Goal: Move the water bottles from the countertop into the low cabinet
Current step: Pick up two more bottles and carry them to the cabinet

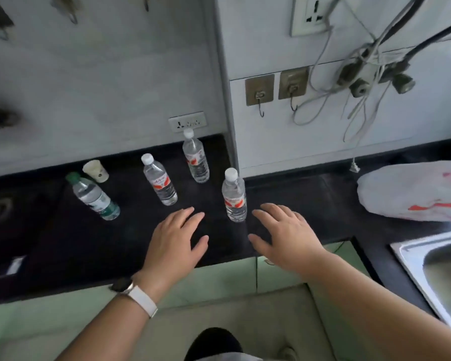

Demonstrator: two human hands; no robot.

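Note:
Several clear water bottles stand on the black countertop (63, 238). The nearest bottle (234, 196) has a white cap and a red label. Two more red-label bottles stand behind it, one in the middle (160, 180) and one by the wall (195, 158). A green-capped bottle (94, 197) stands at the left. My left hand (176, 241) hovers flat over the counter, left of the nearest bottle, holding nothing. My right hand (281, 234) is spread just right of that bottle, apart from it. Pale green cabinet doors (219, 280) below the counter are closed.
A small paper cup (96, 171) stands beside the green-capped bottle. A white plastic bag (412, 191) lies at the right, with a steel sink (432, 269) in front of it. Sockets, hooks and hanging cables cover the wall behind.

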